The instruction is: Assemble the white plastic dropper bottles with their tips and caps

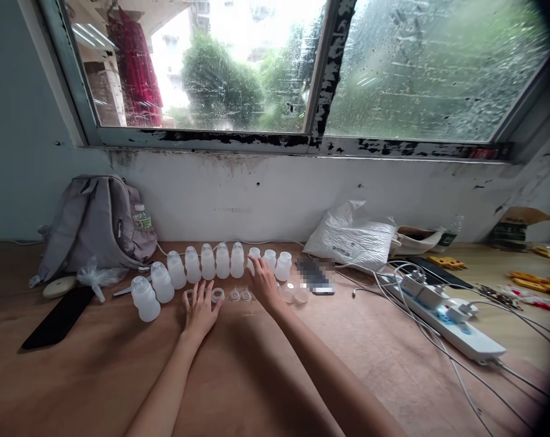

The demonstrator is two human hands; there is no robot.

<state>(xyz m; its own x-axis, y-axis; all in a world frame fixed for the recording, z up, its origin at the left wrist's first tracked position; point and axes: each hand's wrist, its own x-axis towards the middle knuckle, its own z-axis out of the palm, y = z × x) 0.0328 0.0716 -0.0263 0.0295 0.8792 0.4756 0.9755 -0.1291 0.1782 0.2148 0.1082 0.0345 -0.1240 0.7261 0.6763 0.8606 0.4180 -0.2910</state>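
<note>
Along the back of the wooden table stands a curved row of frosted baby bottles point(207, 261). Those toward the left wear domed tops, while a few at the right end point(283, 267) have open necks. My left hand point(200, 312) rests with spread fingers over white collar rings, beside one ring point(217, 295). My right hand point(263, 283) reaches to an uncapped bottle point(254, 252), fingers apart and partly covering it; whether they touch it is unclear. Clear nipples point(246, 294) lie between my hands. Right of my right wrist are small round discs point(301, 296).
A grey backpack point(93, 218) and a black case point(59, 318) sit at the left. Beyond the bottles, a blurred phone point(323, 285) lies near a silver bag point(352, 237). A power strip point(448, 321) with loose cables occupies the right, below the window wall.
</note>
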